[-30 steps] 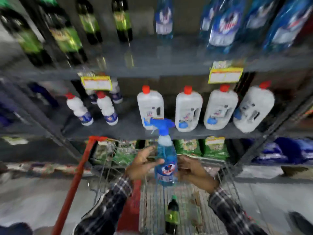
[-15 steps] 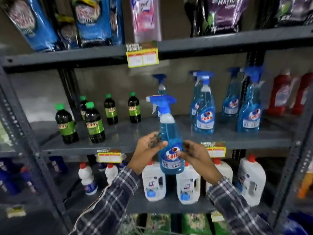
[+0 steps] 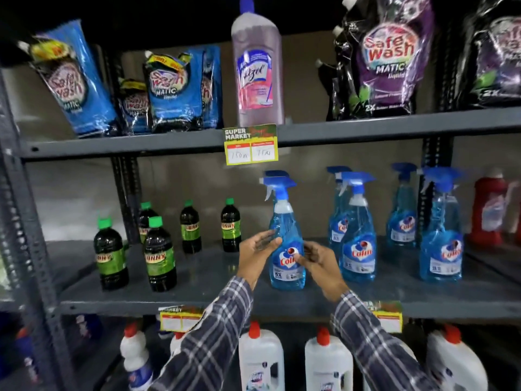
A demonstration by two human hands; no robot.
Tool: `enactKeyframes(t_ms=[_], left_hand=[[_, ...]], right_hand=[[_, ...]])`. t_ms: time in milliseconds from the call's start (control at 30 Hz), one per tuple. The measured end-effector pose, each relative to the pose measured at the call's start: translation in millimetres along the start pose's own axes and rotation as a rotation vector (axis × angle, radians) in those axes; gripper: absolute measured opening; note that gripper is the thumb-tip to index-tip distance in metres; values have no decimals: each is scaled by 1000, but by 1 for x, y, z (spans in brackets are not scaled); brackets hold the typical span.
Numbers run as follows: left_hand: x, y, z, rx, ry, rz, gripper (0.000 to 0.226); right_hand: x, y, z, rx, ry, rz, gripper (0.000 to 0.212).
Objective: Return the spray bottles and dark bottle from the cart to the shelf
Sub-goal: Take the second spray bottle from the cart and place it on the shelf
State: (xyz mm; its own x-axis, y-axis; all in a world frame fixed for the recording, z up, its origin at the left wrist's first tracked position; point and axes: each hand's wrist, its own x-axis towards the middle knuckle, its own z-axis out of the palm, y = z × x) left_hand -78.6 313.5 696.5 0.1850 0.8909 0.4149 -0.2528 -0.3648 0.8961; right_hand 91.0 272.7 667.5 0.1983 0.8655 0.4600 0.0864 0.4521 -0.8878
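Observation:
A blue spray bottle (image 3: 286, 266) with a blue trigger head stands upright on the grey middle shelf (image 3: 203, 286), its base on the shelf surface. My left hand (image 3: 258, 251) is at its left side, palm showing and fingers spread, only the fingertips at the bottle's edge. From the right, my right hand (image 3: 317, 261) keeps its thumb on the label and curled fingers on the bottle's side. More blue spray bottles (image 3: 358, 238) stand to the right. Dark bottles with green caps (image 3: 159, 255) stand to the left. The cart is out of view.
The upper shelf (image 3: 366, 128) carries detergent pouches and a pink bottle (image 3: 256, 66), with a yellow price tag (image 3: 251, 145) hanging just above the spray head. Red bottles (image 3: 490, 213) stand at far right. White jugs with red caps (image 3: 260, 359) fill the shelf below.
The view rose from the cart to the shelves. The spray bottle went up and forward from over the cart and now stands on the middle shelf. My left hand has opened.

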Motion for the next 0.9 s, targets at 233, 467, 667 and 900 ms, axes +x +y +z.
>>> enactKeyframes(t_ms=[233,467,667,900], left_hand=[[18,-26,-13,10,-96,-3,41],[21,-44,-28,85,-173,-76,52],[16,-53,-29,88,-169,-130,58],[9,-50,-27,143,-157,-128,59]], right_hand=[[17,14,0,-40,-10,-39,39],[21,21,4,-61,25,-58,38],[15,23,5,-13,17,-43,37],[9,19,3,-43,0,-22,39]])
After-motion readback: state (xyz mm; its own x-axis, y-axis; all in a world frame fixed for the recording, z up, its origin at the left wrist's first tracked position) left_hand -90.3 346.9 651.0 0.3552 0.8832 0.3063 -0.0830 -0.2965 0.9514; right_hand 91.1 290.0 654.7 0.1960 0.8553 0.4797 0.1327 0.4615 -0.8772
